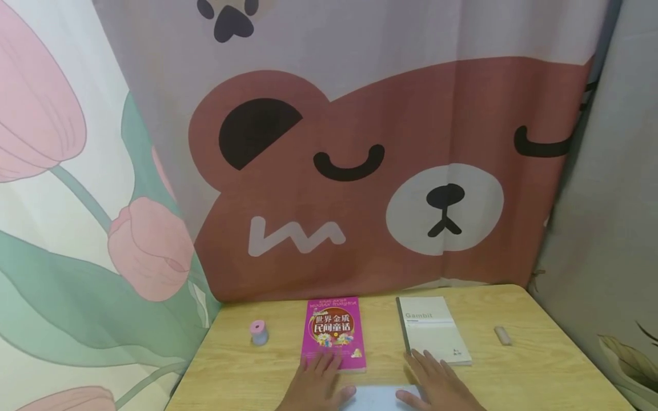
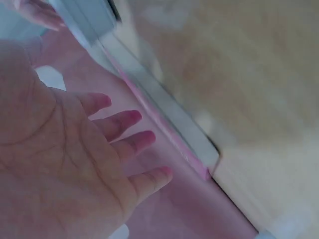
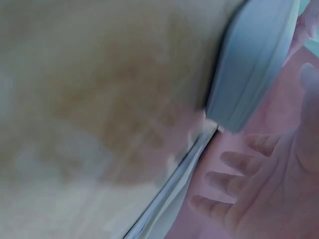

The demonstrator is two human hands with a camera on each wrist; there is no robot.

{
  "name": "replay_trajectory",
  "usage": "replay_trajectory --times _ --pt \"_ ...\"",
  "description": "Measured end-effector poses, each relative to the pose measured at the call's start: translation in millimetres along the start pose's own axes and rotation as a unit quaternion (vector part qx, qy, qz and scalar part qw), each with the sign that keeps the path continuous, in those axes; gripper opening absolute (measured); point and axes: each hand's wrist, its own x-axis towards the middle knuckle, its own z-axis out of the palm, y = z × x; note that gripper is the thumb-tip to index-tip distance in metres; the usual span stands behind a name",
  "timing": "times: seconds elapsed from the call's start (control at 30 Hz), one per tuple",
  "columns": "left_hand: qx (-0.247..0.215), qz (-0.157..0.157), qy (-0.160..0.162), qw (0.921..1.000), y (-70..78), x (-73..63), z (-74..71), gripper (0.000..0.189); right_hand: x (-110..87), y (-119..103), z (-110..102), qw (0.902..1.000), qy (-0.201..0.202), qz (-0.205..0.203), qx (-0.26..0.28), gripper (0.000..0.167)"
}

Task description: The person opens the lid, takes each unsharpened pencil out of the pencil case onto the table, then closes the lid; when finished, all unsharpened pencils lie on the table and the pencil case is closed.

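Observation:
My left hand [image 1: 317, 383] is held with its fingers extended near the lower left corner of a pink book [image 1: 335, 319] with Chinese lettering. In the left wrist view its palm [image 2: 55, 149] and spread fingers hold nothing. My right hand [image 1: 441, 383] is likewise open, by the lower left corner of a white "Gambit" notebook [image 1: 434, 322] with a dark spine. Between both hands lies a pale blue, box-like thing [image 1: 380, 398], cut off by the head view's lower edge. The right wrist view shows its rounded side [image 3: 249, 69], apart from the fingers. Its kind cannot be told.
On the wooden table [image 1: 277, 365], a small pink-and-blue cylinder [image 1: 259, 333] with a hole on top stands left of the book. A small beige block [image 1: 502, 335] lies right of the notebook. A bear-print curtain [image 1: 360, 200] hangs behind the table.

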Motion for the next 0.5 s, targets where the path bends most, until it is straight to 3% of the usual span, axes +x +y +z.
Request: replay_trajectory --times 0.2,0.3,0.5 --pt "-0.035 0.029 -0.039 0.9982 7.8 -10.8 7.7 0.100 -14.9 9.0 12.9 0.9972 0.016 -0.069 -0.024 0.109" --pt "-0.018 0.074 -0.015 0.9970 7.4 -14.3 11.0 0.102 -22.3 14.8 19.3 0.9955 0.016 -0.088 -0.031 0.113" --pt "0.025 0.142 0.037 0.9889 8.2 -16.1 16.4 0.095 -30.7 13.4 27.1 0.9964 -0.003 -0.076 -0.036 0.117"
